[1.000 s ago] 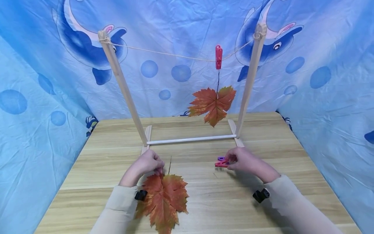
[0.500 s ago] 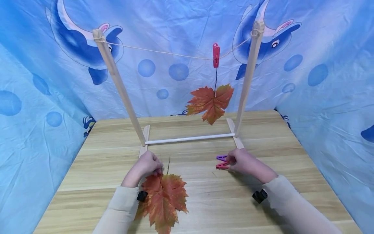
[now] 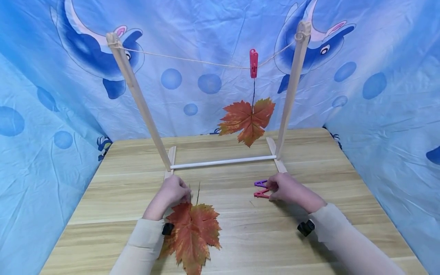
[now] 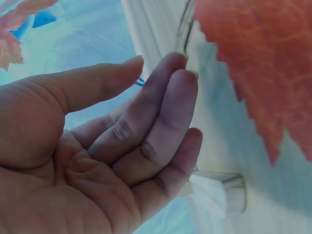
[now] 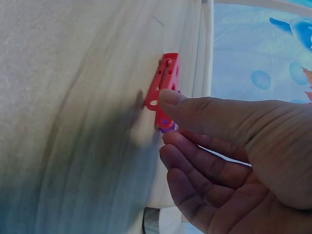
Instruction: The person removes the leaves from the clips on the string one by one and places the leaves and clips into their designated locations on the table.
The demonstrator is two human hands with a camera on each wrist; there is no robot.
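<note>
My left hand (image 3: pixel 173 191) is beside the stems of two overlapping orange-red artificial maple leaves (image 3: pixel 194 233) on the table. In the left wrist view its thumb stands apart from the loosely bent fingers, whose fingertips (image 4: pixel 183 80) are right at a stem (image 4: pixel 184 29). To the right, my right hand (image 3: pixel 287 189) pinches a red clothespin (image 3: pixel 261 194) and a purple clothespin (image 3: pixel 260 183) by their ends, close over the wood. From the right wrist the thumb shows on the red one, with the purple mostly hidden behind it.
Behind the hands stands a wooden frame with a left post (image 3: pixel 137 99), a right post (image 3: pixel 293 88) and a white crossbar (image 3: pixel 223 162). A string (image 3: pixel 185 59) spans the posts; another red clothespin (image 3: pixel 253 63) on it holds a hanging leaf (image 3: pixel 247 119). Blue dolphin-print cloth (image 3: pixel 213 30) surrounds the table.
The two clothespins in my right hand, overlapping a second ago, now show spread apart. My left fingers have drawn slightly up off the leaf, and the view has shifted a little.
</note>
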